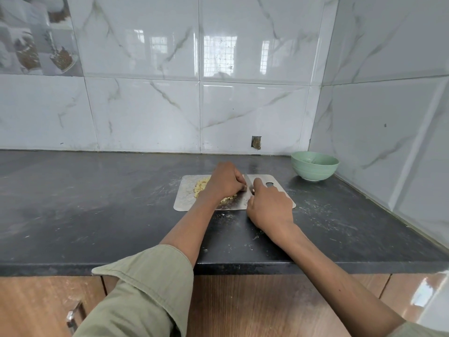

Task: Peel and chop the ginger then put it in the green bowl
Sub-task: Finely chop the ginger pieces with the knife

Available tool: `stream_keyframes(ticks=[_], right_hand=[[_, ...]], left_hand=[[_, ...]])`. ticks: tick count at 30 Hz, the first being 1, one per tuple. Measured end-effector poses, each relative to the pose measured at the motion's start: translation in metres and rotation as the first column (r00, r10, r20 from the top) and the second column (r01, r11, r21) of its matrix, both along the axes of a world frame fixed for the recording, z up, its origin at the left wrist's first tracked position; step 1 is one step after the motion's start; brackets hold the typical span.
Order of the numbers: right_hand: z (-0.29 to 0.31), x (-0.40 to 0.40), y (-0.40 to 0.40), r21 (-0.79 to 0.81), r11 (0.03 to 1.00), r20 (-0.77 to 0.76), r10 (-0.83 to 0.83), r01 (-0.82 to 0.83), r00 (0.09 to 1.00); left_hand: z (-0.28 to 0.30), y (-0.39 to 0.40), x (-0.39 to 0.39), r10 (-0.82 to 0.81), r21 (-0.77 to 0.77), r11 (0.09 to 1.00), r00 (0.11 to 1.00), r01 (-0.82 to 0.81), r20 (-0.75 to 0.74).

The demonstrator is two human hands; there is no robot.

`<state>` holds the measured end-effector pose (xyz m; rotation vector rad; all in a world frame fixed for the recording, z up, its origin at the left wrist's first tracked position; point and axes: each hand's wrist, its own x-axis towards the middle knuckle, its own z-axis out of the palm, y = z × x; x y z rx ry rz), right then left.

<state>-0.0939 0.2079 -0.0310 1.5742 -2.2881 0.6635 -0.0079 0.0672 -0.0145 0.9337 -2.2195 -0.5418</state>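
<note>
Chopping in progress: right hand [268,205] is wrapped around the knife [248,184] handle, blade tip down on the steel cutting board [184,200], while the left hand [226,181] curls its fingers over the ginger [201,187], pinning it just beside the blade. Judgement: keep left fingertips tucked back, blade upright, cuts short, and gather the pale pieces left of the blade before carrying them to the green bowl [314,166], well apart at the right corner. Left hand hides the uncut piece; the knife handle and bowl contents cannot be made out.
</note>
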Motion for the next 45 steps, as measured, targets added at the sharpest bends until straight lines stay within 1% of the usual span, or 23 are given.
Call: stream_keyframes(ticks=[6,11,19,29,31,33,35,40,43,45], right_hand=[[0.0013,-0.0017,0.0057,-0.043,0.999,0.044,0.029,-0.027,0.999],[0.0014,0.0009,0.0058,-0.083,0.995,0.089,0.059,-0.052,0.994],[0.001,0.0024,0.0062,-0.064,0.996,0.071,0.062,-0.058,0.996],[0.0023,0.0029,0.0027,-0.033,0.997,0.028,0.074,-0.073,0.997],[0.0048,0.0011,-0.0005,-0.012,0.997,0.042,0.081,-0.081,0.996],[0.0072,0.0001,-0.0029,0.005,0.997,0.058,0.076,-0.076,0.995],[0.0077,0.0012,-0.0033,0.01,0.998,0.037,0.06,-0.06,0.998],[0.0015,0.0043,0.0016,-0.026,0.999,0.025,0.028,-0.027,0.999],[0.0001,0.0054,0.0013,-0.007,1.0,0.0,-0.019,0.019,1.0],[0.0003,0.005,0.0008,0.003,1.0,0.005,-0.022,0.022,1.0]], left_hand=[[0.0034,-0.0052,0.0012,-0.012,0.036,0.999,1.0,0.012,0.01],[0.0027,-0.0055,0.0015,-0.023,0.007,1.0,0.999,0.022,0.035],[0.0005,-0.0031,-0.0006,0.0,0.005,1.0,1.0,0.0,0.003],[0.0008,-0.0029,0.0001,0.001,-0.005,1.0,0.999,-0.001,0.04],[0.0018,-0.0021,0.0007,-0.01,-0.015,1.0,0.999,0.011,0.047],[0.0013,-0.0023,0.0009,-0.017,-0.025,1.0,0.999,0.018,0.043],[0.0014,-0.001,0.0013,-0.009,-0.036,0.999,0.999,0.011,0.039],[-0.0005,-0.0002,-0.0002,0.015,-0.029,0.999,1.0,-0.014,0.023],[-0.0013,-0.0015,-0.002,0.02,-0.029,0.999,1.0,-0.019,0.024],[-0.0006,-0.0002,-0.0023,0.026,-0.032,0.999,0.999,-0.025,0.031]])
